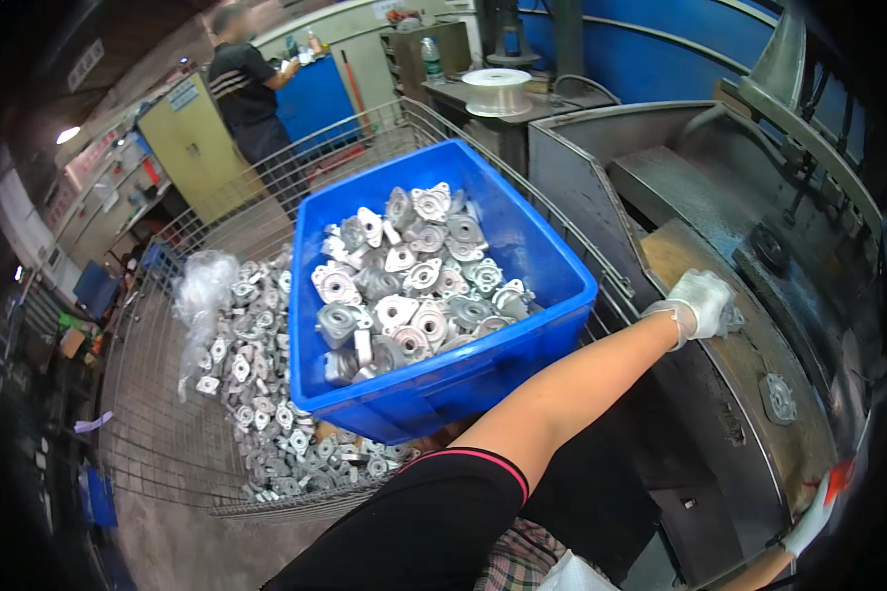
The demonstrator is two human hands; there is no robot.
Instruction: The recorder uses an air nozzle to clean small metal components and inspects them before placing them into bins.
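My left hand (700,301), in a white glove, reaches across to the machine's work ledge (680,251). Its fingers are closed on a grey metal casting (732,318), mostly hidden beneath them. A second flanged casting (779,399) lies on the ledge nearer to me. At the lower right, my right hand (810,522), also gloved, is closed on a red object (839,480) whose kind I cannot make out. Left of my forearm, a blue plastic bin (434,389) holds many similar castings (429,320).
The bin rests in a large wire basket (158,394) with more castings (266,414) and a crumpled clear plastic bag (207,286). A white spool (496,91) and a bottle (432,59) stand on a bench behind. A person (246,89) stands at the far left by a yellow cabinet (189,148).
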